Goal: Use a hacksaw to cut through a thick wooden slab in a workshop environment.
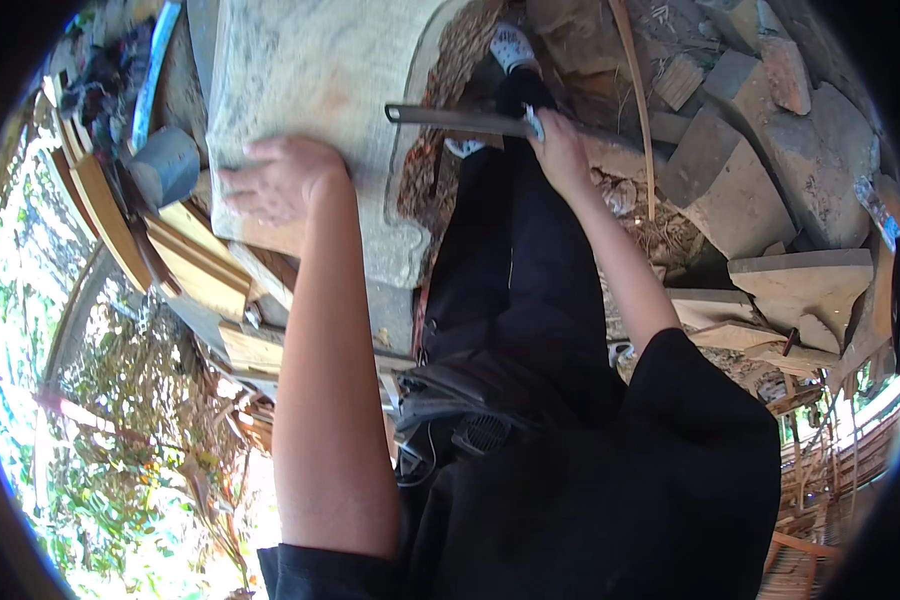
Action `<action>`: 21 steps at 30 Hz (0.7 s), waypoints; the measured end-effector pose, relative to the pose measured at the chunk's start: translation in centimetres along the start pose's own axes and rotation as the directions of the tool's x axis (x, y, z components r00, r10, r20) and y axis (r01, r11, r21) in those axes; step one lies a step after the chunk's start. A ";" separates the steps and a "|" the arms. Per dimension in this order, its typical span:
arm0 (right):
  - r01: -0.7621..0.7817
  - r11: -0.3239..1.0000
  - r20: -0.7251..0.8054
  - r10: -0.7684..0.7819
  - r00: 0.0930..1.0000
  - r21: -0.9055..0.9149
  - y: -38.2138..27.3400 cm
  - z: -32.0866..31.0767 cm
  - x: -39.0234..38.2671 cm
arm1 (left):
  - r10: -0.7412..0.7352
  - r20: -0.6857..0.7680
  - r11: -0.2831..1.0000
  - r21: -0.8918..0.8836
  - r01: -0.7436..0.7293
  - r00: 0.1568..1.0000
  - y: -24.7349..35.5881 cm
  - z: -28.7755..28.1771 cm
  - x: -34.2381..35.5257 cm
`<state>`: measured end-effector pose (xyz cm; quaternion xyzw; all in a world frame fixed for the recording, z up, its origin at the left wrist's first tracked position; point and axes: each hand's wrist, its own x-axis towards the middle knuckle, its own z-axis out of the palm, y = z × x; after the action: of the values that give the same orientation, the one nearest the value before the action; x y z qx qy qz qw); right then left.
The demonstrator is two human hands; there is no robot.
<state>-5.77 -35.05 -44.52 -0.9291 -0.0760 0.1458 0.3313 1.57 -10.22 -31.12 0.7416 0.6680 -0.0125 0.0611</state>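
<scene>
A thick pale wood slab with a wavy live edge lies in front of me on the left. Rough brown bark runs down its right side. My left hand rests flat on the slab, fingers spread. Past the bark, my right hand is closed around a long, narrow dark metal bar; something light blue shows at the grip. The bar's left end has a slot and reaches across the bark over the slab's edge. My fingers partly hide the bar, and I cannot tell its exact kind.
Wood offcuts and chunks are piled to the right, with a thin curved strip near them. At the left stand a grey-blue cylinder and several boards. My shoe is beside the slab's bark side.
</scene>
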 end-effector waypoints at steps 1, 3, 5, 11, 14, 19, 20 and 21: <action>-0.023 1.000 0.008 0.023 1.000 0.022 0.1 -0.5 -0.4 | 0.006 -0.017 1.000 -0.002 -0.006 1.000 -0.1 0.1 0.2; -0.067 0.990 0.009 0.067 0.998 0.122 0.1 -1.6 -1.6 | 0.015 -0.038 1.000 -0.015 -0.015 0.999 -0.7 -0.2 0.8; -0.075 0.988 -0.029 0.080 0.996 0.133 0.8 -3.7 -3.1 | -0.003 -0.062 1.000 0.008 0.003 0.998 -0.9 -0.2 0.9; -0.334 0.817 -0.022 0.389 0.921 0.470 -2.3 -6.4 -0.4 | 0.015 -0.089 1.000 -0.008 -0.016 0.996 -0.5 0.1 0.7; -0.369 0.451 0.065 0.560 0.826 0.813 -6.0 -6.6 3.8 | 0.028 -0.089 0.999 -0.021 -0.030 0.996 -0.8 0.4 0.9; -0.056 0.801 -0.389 0.349 0.852 0.596 -11.9 -7.4 6.9 | 0.019 -0.092 1.000 0.008 -0.018 0.996 -0.8 0.3 1.0; 0.012 0.877 -0.488 0.256 0.835 0.481 -12.4 -7.7 7.2 | 0.024 -0.100 1.000 0.014 -0.023 0.995 -0.6 0.4 1.0; 0.075 0.933 -0.571 0.150 0.807 0.351 -12.6 -8.0 7.6 | 0.027 -0.097 1.000 0.001 -0.027 0.995 -0.6 0.5 1.0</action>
<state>3.39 -28.31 -32.21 -0.8536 0.0771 -0.1315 0.4981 1.12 -9.18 -31.81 0.7502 0.6601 0.0244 0.0291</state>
